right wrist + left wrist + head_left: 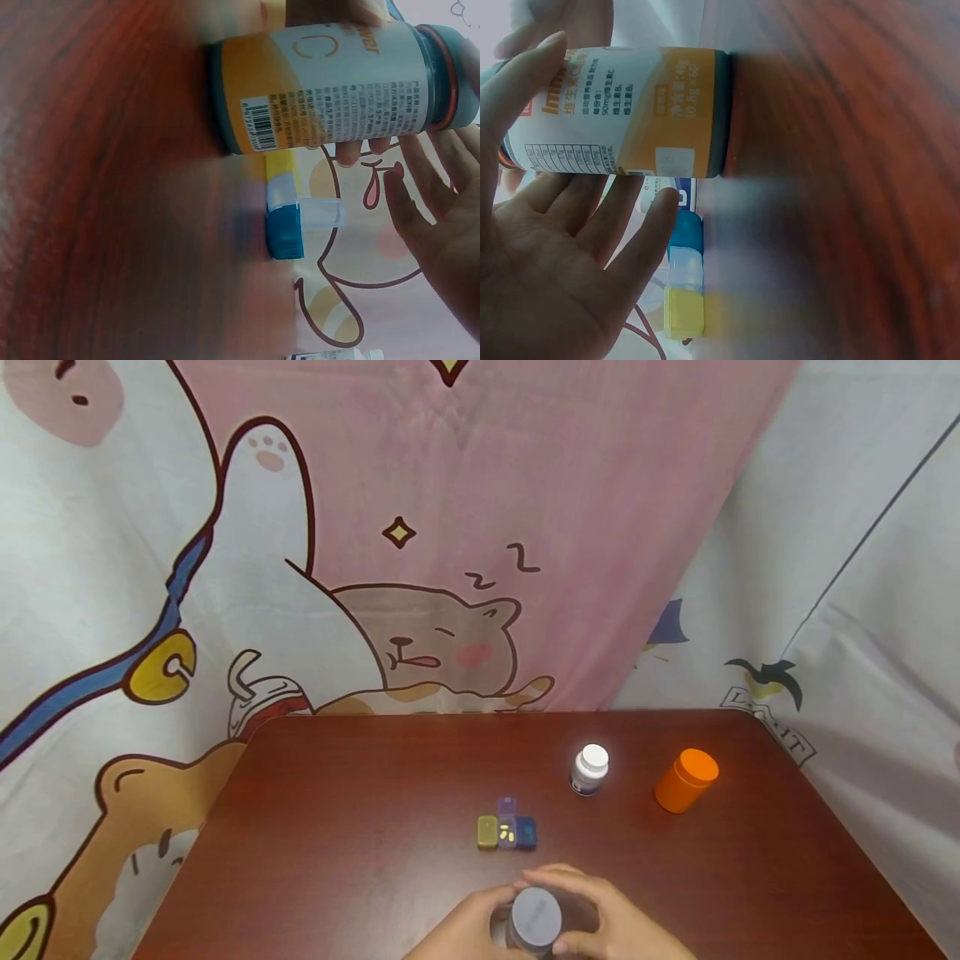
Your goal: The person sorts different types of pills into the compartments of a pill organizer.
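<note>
A vitamin bottle point(645, 112) with a white and orange label and a grey lid point(536, 917) stands upright at the table's near edge. My left hand point(476, 927) holds its body, thumb on one side and fingers behind. My right hand point(607, 914) curves round the lid from the other side, thumb and fingers at its rim. Beyond the hands lies a small pill organizer point(487, 832) with yellow, clear purple and blue compartments. Its purple compartment has its lid flipped up, and several pale yellow pills point(507, 834) lie inside.
Farther back on the brown table point(360, 793) stand a white pill bottle point(590, 768) and an orange bottle point(684, 782), both with lids on. A cartoon-printed cloth point(570, 527) hangs behind the table's back edge.
</note>
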`<state>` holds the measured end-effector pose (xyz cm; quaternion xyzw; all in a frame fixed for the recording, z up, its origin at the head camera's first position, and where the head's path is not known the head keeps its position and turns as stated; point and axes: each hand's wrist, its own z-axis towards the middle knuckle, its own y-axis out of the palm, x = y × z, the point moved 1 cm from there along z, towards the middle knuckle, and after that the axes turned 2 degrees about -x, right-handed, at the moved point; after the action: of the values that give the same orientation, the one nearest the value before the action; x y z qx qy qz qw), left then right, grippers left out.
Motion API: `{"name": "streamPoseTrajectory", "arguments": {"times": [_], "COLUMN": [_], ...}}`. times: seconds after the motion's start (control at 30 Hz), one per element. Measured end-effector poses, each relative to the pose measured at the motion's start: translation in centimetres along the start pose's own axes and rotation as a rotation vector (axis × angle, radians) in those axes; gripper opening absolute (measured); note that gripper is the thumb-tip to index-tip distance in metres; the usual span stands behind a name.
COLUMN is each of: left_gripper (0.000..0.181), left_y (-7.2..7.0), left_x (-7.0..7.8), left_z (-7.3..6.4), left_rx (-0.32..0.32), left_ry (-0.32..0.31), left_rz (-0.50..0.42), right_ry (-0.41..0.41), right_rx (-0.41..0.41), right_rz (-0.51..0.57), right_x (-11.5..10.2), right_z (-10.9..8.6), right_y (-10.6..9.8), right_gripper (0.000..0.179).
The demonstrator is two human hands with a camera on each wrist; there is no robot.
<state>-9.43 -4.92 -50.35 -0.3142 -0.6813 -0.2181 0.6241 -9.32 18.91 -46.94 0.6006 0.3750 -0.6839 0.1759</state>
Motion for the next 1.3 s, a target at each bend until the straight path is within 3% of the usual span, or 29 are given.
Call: {"name": "streamPoseTrajectory", "arguments": {"times": [0.13,0.4,0.5,0.67,0.83,1.0,1.07,1.2,1.3], "left_gripper": [0.059,0.061,0.059,0.058,0.058,0.057,0.056,0.056,0.056], "left_y": [-0.1,-0.1,-0.1,0.1,0.1,0.0,0.0,0.0,0.0], "left_x": [0.0,0.0,0.1,0.0,0.0,0.0,0.0,-0.1,-0.1], "left_z": [0.1,0.1,0.0,-0.1,0.0,0.0,-0.1,-0.1,-0.1], "left_rx": [0.005,0.031,0.037,0.054,0.057,0.067,0.073,0.081,0.076], "left_ry": [-0.005,0.012,0.017,0.046,0.063,0.051,0.043,0.039,0.026], "left_rz": [0.014,0.057,0.059,0.092,0.123,0.153,0.157,0.164,0.157], "right_ry": [-0.027,-0.233,-0.207,-0.281,-0.358,-0.376,-0.33,-0.265,-0.221], "right_rx": [0.02,0.096,0.116,0.158,0.324,0.528,0.596,0.676,0.677], "right_rz": [-0.015,-0.054,-0.047,-0.123,-0.289,-0.417,-0.433,-0.442,-0.417], "right_x": [0.2,1.3,1.2,1.6,2.5,3.4,3.8,5.8,5.5], "right_z": [0.1,0.3,0.3,0.5,0.5,0.3,0.2,0.1,0.0], "right_y": [-0.1,0.5,0.8,1.4,2.3,3.8,4.5,5.5,5.7], "right_gripper": [0.061,0.063,0.065,0.063,0.063,0.07,0.074,0.078,0.08]}}
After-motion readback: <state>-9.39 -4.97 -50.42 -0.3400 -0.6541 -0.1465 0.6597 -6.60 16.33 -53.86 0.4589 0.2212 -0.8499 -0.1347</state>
